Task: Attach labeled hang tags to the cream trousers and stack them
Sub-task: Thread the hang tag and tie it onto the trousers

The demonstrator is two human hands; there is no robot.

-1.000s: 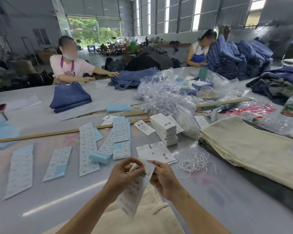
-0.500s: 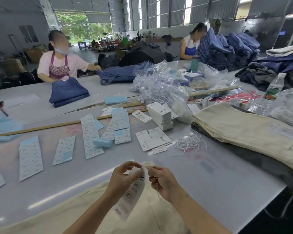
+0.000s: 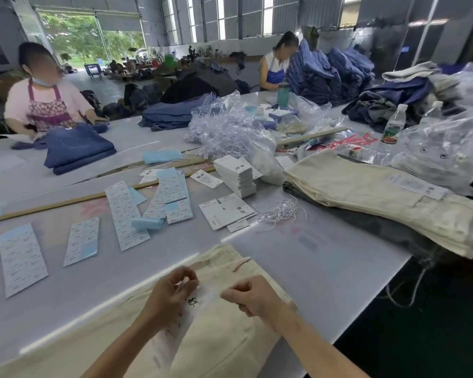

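I'm pinching the hang tag (image 3: 175,327) in my left hand (image 3: 170,291), right hand (image 3: 253,296) curling beside it, grip unclear, over the cream trousers (image 3: 230,339) on the near bench (image 3: 325,249).

Bright daylight via windows (image 3: 230,20), table (image 3: 325,268) glare, fisheye edges, hands blurry

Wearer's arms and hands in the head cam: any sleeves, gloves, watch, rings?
Both forearms are bare up to the frame edge, with no sleeves in view. The left hand and right hand wear no gloves. No watch, bracelet or ring shows. Fingernails are too blurred to judge.
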